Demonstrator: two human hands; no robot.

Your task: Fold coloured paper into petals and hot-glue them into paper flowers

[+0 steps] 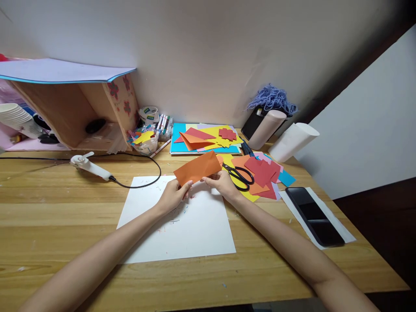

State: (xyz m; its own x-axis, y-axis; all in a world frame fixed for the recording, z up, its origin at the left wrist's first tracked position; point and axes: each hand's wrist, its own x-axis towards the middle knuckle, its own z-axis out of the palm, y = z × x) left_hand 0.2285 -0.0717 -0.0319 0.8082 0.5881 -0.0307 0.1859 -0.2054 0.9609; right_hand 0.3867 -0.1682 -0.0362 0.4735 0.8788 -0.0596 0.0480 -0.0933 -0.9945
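An orange piece of paper (197,168) is held up between both hands, over the far edge of a white sheet (195,229) with small coloured marks. My left hand (173,195) pinches its lower left edge between thumb and fingers. On the lower right edge, my right hand (222,184) pinches the same paper. Just right of that hand lie black-handled scissors (239,177) on a heap of coloured paper pieces (261,171). Whether the orange paper is folded, I cannot tell.
A white glue gun (91,167) with a black cord lies at the left. Behind are a cardboard box (120,99), a tub of scraps (146,145) and stacked coloured paper (177,138). Right are white rolls (294,141), blue yarn (271,99) and a phone (313,216).
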